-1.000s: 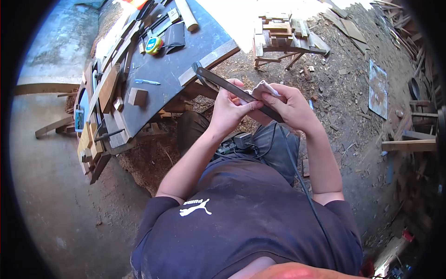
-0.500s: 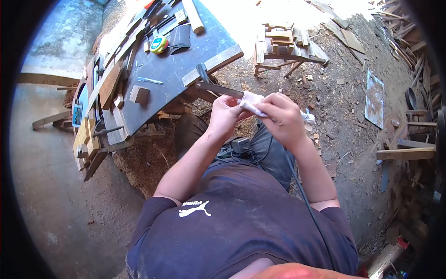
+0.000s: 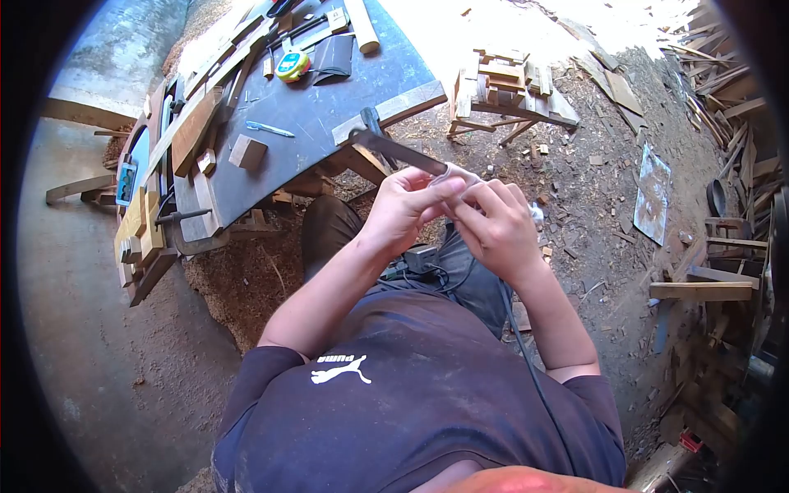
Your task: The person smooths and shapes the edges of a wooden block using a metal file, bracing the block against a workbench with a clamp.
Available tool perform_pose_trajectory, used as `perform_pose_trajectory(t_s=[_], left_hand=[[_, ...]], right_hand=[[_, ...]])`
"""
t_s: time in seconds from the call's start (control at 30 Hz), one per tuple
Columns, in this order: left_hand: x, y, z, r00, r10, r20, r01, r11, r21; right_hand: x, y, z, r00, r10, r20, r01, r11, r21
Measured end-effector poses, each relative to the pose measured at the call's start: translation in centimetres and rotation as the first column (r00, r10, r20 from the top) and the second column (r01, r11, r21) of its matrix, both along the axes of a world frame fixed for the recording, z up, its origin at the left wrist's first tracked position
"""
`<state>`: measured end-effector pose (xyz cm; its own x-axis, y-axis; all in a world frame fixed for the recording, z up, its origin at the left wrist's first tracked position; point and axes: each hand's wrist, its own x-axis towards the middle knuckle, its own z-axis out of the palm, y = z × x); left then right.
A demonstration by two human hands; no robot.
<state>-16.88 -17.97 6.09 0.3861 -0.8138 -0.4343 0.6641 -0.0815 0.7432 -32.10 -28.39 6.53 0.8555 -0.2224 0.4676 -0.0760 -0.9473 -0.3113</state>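
Note:
A long flat metal blade (image 3: pixel 403 154) points up and to the left from between my hands, its far end blurred. White cloth-like wrapping (image 3: pixel 462 172) covers its near end. My left hand (image 3: pixel 407 205) pinches that wrapped end between thumb and fingers. Closed beside it, my right hand (image 3: pixel 500 220) grips the wrapping, and a white end of it (image 3: pixel 537 214) shows past the knuckles. Fingers hide most of the wrapped part. Both hands are in front of my lap, near the corner of a dark worktable (image 3: pixel 304 148).
On the worktable lie a tape measure (image 3: pixel 292 66), a pen (image 3: pixel 269 129), a wooden block (image 3: pixel 247 153) and several wood strips. A small wooden stand (image 3: pixel 526 103) holds stacked pieces. A black cable (image 3: pixel 518 320) runs across my body. Scrap wood (image 3: pixel 744 107) lies piled at right.
My fingers have closed in around the wrapping, with my left thumb now lying over it and less white showing. The view has shifted slightly, and the blade has moved a little right.

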Motion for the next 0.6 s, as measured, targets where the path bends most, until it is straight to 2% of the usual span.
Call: perform_pose_trajectory(t_s=[0.03, 0.07, 0.1, 0.13, 0.2, 0.3, 0.33, 0.4, 0.43, 0.47, 0.5, 0.57, 0.6], left_hand=[[0.0, 0.1, -0.1, 0.999, 0.001, 0.045, -0.001, 1.0, 0.009], [0.1, 0.1, -0.2, 0.996, 0.001, 0.09, -0.002, 1.0, 0.018], [0.3, 0.0, -0.4, 0.991, -0.001, 0.137, -0.003, 1.0, 0.027], [0.7, 0.2, -1.1, 0.965, -0.027, 0.26, 0.022, 0.999, 0.024], [1.0, 0.1, -0.7, 0.949, -0.029, 0.314, 0.035, 0.999, -0.012], [0.9, -0.1, -0.3, 0.933, -0.039, 0.358, 0.073, 0.994, -0.084], [0.7, -0.2, 0.2, 0.922, -0.029, 0.385, 0.077, 0.991, -0.111], [0.7, -0.4, 0.5, 0.915, -0.008, 0.404, 0.087, 0.98, -0.178], [0.6, -0.6, 0.4, 0.921, 0.056, 0.386, 0.025, 0.979, -0.202], [0.1, -0.8, 0.3, 0.923, 0.121, 0.366, -0.039, 0.974, -0.223], [-0.3, -0.9, 0.1, 0.921, 0.185, 0.344, -0.104, 0.965, -0.24], [-0.9, -0.9, 0.0, 0.965, 0.169, 0.2, -0.124, 0.968, -0.218], [-1.0, -0.9, -0.2, 0.975, 0.157, 0.156, -0.121, 0.968, -0.218]], right_hand=[[0.1, 0.2, 0.0, 1.0, -0.004, -0.014, 0.004, 1.0, -0.013], [-0.1, 0.6, 1.1, 0.993, -0.007, -0.116, 0.008, 1.0, 0.002], [-0.1, 0.4, 1.5, 0.995, 0.077, -0.07, -0.069, 0.992, 0.102], [-0.4, -0.1, 1.8, 0.988, 0.153, -0.014, -0.147, 0.969, 0.198], [-0.7, -1.6, 1.9, 0.957, 0.243, 0.16, -0.288, 0.872, 0.396], [-0.2, -1.9, 3.9, 0.971, -0.2, 0.129, 0.098, 0.829, 0.55], [0.1, -2.1, 3.2, 0.974, -0.209, 0.085, 0.114, 0.78, 0.615], [-0.2, -1.9, 2.2, 0.989, -0.132, -0.067, 0.133, 0.591, 0.796], [-0.3, -1.7, 1.7, 0.988, -0.073, -0.133, 0.152, 0.478, 0.865], [0.0, -1.4, 1.3, 0.989, -0.124, -0.08, 0.13, 0.48, 0.867], [0.3, -1.2, 1.1, 0.984, -0.176, -0.027, 0.123, 0.561, 0.819], [1.0, -0.6, 1.1, 0.96, -0.266, 0.091, 0.128, 0.702, 0.701], [1.2, -0.7, 1.0, 0.959, -0.265, 0.098, 0.131, 0.724, 0.677]])
